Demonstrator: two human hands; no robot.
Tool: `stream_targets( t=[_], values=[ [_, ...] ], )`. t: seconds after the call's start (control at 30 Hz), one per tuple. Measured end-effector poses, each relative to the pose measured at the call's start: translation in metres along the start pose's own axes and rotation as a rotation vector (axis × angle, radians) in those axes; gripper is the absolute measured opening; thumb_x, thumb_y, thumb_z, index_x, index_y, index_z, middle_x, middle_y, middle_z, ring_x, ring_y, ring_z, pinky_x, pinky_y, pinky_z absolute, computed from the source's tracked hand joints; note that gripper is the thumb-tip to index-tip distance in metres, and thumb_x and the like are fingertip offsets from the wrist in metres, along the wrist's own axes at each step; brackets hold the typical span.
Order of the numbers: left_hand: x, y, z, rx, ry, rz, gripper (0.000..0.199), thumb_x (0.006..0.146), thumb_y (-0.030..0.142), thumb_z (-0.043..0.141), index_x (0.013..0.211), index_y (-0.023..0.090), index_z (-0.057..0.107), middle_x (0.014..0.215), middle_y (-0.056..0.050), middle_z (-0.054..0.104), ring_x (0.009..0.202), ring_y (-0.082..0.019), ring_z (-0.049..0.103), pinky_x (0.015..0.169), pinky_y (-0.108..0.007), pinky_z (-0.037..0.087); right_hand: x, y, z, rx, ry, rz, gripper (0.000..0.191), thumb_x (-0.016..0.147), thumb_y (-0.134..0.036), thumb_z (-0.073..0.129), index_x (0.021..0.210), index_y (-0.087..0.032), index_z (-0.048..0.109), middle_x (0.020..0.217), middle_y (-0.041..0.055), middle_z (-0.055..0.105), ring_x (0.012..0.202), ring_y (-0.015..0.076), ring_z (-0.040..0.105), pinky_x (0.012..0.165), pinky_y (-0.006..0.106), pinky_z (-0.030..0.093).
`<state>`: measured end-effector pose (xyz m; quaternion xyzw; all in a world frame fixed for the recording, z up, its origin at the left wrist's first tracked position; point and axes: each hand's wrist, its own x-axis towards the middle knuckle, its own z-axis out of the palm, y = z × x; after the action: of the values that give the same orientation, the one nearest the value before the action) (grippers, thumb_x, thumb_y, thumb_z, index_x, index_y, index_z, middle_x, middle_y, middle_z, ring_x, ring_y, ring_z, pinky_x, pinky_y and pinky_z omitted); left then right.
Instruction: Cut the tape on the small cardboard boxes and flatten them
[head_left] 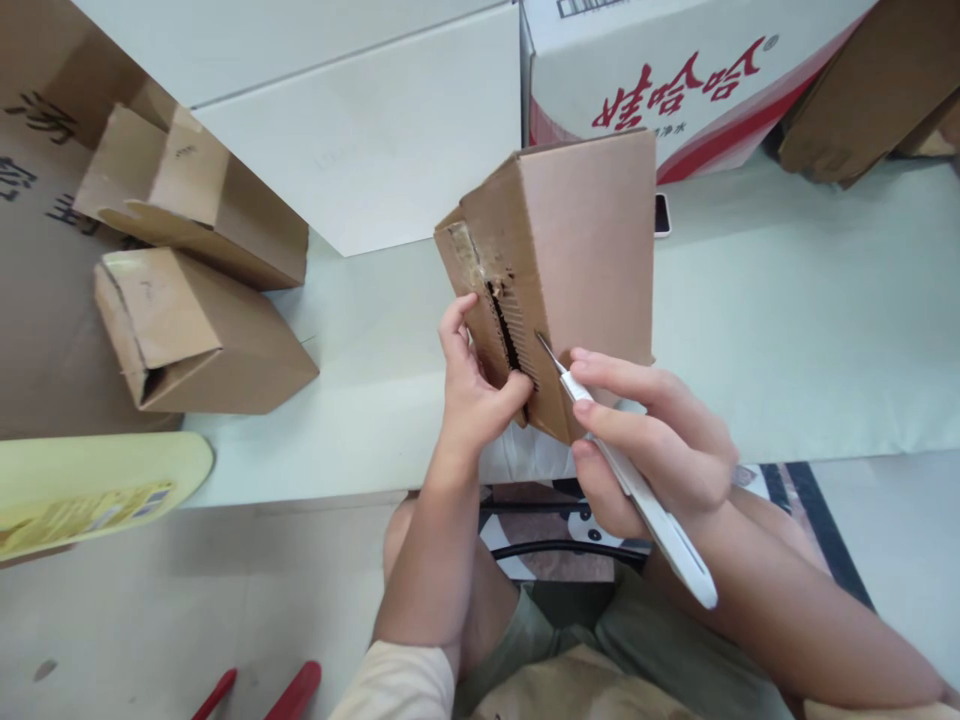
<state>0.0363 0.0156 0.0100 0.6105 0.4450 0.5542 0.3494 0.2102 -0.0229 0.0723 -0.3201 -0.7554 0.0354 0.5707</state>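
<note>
A brown cardboard box (592, 240) stands tilted in front of me, its end face turned toward my left. A dark slit with ragged edges runs down that end, and torn clear tape shows near its top. My left hand (480, 385) grips the box's lower end, thumb beside the slit and fingers on the outer edge. In my right hand (660, 430) is a white utility knife (649, 500), held like a pen. Its thin blade reaches the cardboard to the right of the slit, near the fold.
Two smaller cardboard boxes (202, 330) stand at the left, near a yellow-green bottle (97, 490). Behind are a white box (375, 150) and a white carton with red lettering (675, 90). A phone (663, 215) lies behind the box on the pale-covered table (787, 330).
</note>
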Motion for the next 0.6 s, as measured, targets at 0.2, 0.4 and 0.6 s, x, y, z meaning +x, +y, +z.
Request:
stream_targets(
  t=[0.2,0.4,0.6],
  values=[
    [0.0008,0.0056,0.0013,-0.108,0.059,-0.082,0.083,0.082,0.040,0.087,0.145,0.039,0.033,0.147,-0.009,0.049,0.111,-0.020,0.067,0.094,-0.034,0.060,0.0048,-0.0009,-0.0057,-0.006,-0.069,-0.009,0.020,0.083,-0.012,0.064,0.100,-0.020,0.069,0.108,0.0137,0.080,0.094,0.0248,0.083,0.074,0.033,0.071],
    [0.0010,0.0084,0.0029,-0.143,0.091,-0.132,0.085,0.077,0.038,0.090,0.143,0.039,0.037,0.147,-0.008,0.052,0.098,-0.017,0.068,0.082,-0.029,0.059,0.0036,-0.0030,-0.0057,0.015,-0.066,0.027,0.023,0.083,-0.011,0.063,0.102,-0.023,0.070,0.111,0.0126,0.079,0.094,0.0250,0.082,0.072,0.035,0.071],
    [0.0017,0.0077,0.0037,-0.145,0.115,-0.136,0.087,0.072,0.032,0.090,0.142,0.038,0.039,0.152,-0.009,0.050,0.109,-0.020,0.068,0.086,-0.029,0.059,-0.0003,-0.0001,-0.0061,0.022,-0.068,0.016,0.022,0.083,-0.014,0.064,0.101,-0.023,0.071,0.113,0.0133,0.080,0.095,0.0266,0.082,0.072,0.037,0.071]
  ],
)
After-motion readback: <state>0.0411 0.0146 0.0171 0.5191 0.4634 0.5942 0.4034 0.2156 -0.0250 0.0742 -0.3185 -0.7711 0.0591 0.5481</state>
